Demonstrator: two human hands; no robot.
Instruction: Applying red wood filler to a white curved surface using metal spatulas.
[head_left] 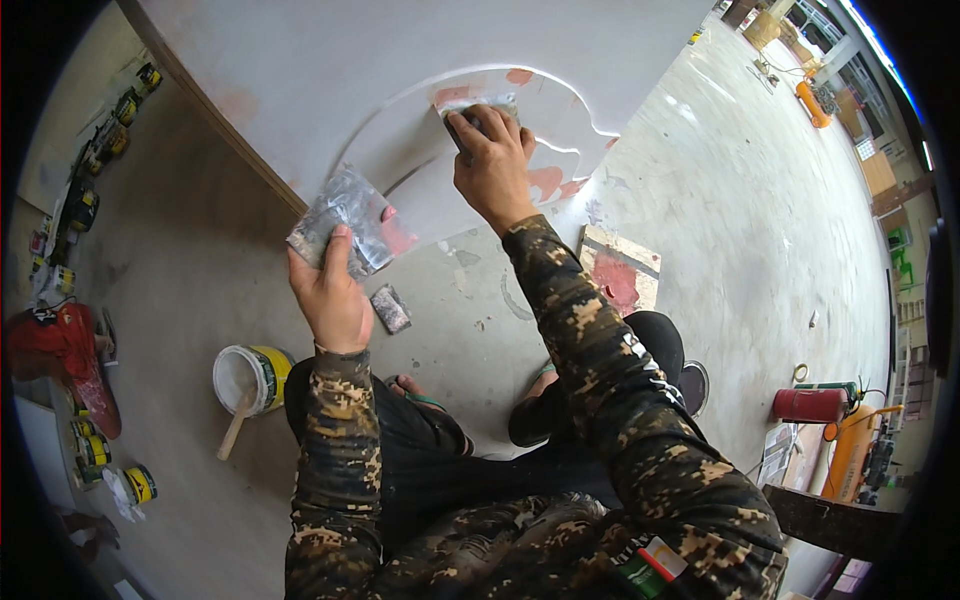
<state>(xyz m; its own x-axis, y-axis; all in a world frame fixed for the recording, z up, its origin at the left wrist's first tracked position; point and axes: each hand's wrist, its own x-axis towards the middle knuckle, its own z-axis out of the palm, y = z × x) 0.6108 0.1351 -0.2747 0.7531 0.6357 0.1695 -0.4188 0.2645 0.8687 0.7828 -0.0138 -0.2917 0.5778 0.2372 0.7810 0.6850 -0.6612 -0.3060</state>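
My left hand point(335, 305) grips a flat, smeared metal plate point(350, 212), thumb on top, with a pink dab of filler point(396, 235) near its right corner. Fingers of my right hand point(497, 170) are wrapped over a putty spreader point(450, 104), whose pale blade lies against a large grey-white panel point(400, 45). Its handle is mostly hidden under the fingers. A curved raised edge runs around the spot, and pink filler patches point(545, 182) mark the panel right of and below the spreader.
On the floor lie a grey speckled block point(391, 309) and a board with red filler point(640, 262). An open bucket point(273, 375) with a wooden stick stands at left. Several cans point(93, 450) line the left side; a red cylinder point(808, 405) lies at right.
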